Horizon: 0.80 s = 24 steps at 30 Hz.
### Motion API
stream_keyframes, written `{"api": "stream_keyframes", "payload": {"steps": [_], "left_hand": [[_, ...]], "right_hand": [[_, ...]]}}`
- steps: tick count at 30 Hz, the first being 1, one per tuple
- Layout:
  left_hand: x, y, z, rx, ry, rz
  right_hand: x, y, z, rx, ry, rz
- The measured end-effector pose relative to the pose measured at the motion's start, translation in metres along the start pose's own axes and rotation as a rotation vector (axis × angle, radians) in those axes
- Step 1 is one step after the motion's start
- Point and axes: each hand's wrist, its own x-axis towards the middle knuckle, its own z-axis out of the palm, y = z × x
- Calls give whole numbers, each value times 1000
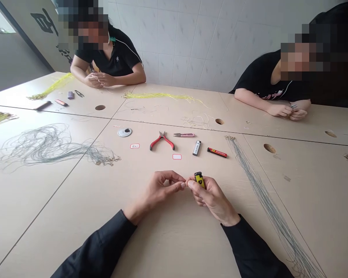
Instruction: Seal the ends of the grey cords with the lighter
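Note:
My right hand (210, 195) is wrapped round a yellow and black lighter (200, 179), its thumb and forefinger pressed together near my left fingertips. My left hand (166, 184) makes a pinch, and whatever is between its thumb and forefinger is too small to make out. The two hands' fingertips meet just above the table. Beyond them lie red-handled pliers (170, 143) with open jaws, pink thread snips (185, 135), a white lighter (196, 148) and a red lighter (217, 152).
A bundle of grey-green cords (256, 189) stretches along the right; a looser tangle of cords (55, 144) spreads at the left. A round silver lid-like piece (124, 132) lies ahead. Yellow cords (162, 95) lie near two people seated opposite. Holes (269, 148) pierce the tabletop.

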Motion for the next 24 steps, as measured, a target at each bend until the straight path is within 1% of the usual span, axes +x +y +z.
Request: {"api": "stream_keyframes", "payload": {"steps": [2, 4, 7, 9, 15, 20, 24], "left_hand": [[-2, 2, 0, 57, 2, 4], [-2, 3, 0, 63, -8, 0], [-2, 2, 0, 21, -21, -3], [-1, 2, 0, 6, -15, 5], [-2, 6, 0, 54, 0, -3], [-5, 9, -2, 120, -12, -1], [-6, 7, -4, 150, -26, 34]], "right_hand": [[0, 0, 0, -107, 45, -32], [0, 1, 1, -143, 51, -38], [-1, 0, 1, -10, -46, 17], [-1, 0, 0, 79, -80, 47], [-1, 0, -2, 103, -30, 57], [0, 0, -1, 66, -24, 33], [0, 0, 1, 10, 8, 18]]}}
